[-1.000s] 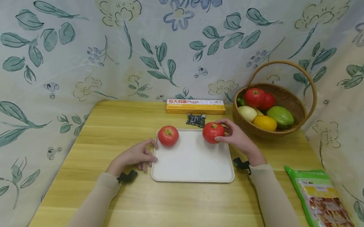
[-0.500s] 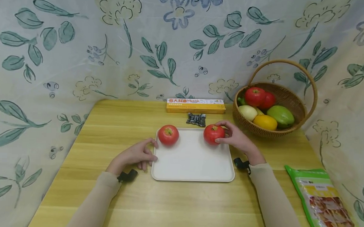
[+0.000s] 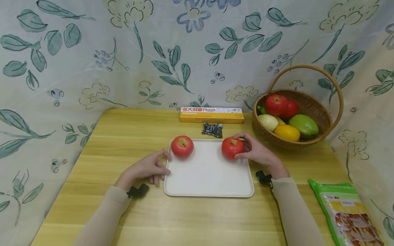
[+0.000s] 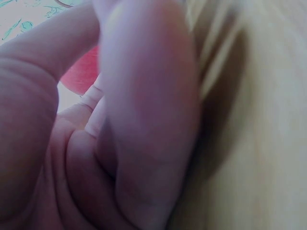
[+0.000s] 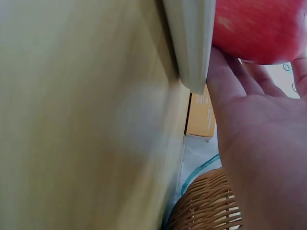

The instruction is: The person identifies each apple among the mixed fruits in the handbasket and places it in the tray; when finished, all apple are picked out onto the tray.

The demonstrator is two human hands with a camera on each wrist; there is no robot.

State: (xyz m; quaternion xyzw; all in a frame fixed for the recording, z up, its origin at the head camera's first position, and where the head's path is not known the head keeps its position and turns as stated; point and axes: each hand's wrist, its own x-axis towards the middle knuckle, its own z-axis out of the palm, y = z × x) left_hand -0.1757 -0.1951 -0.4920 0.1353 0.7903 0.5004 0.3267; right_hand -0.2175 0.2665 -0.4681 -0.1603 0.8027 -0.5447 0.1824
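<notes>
In the head view my right hand [image 3: 257, 152] holds a red apple [image 3: 232, 148], with thumb in front and fingers behind, at the back right corner of a white tray [image 3: 208, 177]. The right wrist view shows the fingers along the underside and far side of this apple [image 5: 259, 28], beside the tray's rim [image 5: 194, 43]. Another red apple [image 3: 182, 146] sits at the tray's back left corner. My left hand [image 3: 146, 168] lies at the tray's left edge, index finger and thumb touching the rim, fingers loosely bent. Up close, its fingers [image 4: 148, 110] hide most of the tray.
A pasta box [image 3: 211, 115] and a small black wrapped packet [image 3: 212, 130] lie behind the tray. Back right stands a tall-handled wicker basket [image 3: 327, 127] of fruit and vegetables. A green-edged food bag [image 3: 353, 222] lies at the right on the wooden table [image 3: 200, 224].
My right hand and its apple have shifted slightly right and toward the tray's front. The left hand, the tray and the other apple stay where they were.
</notes>
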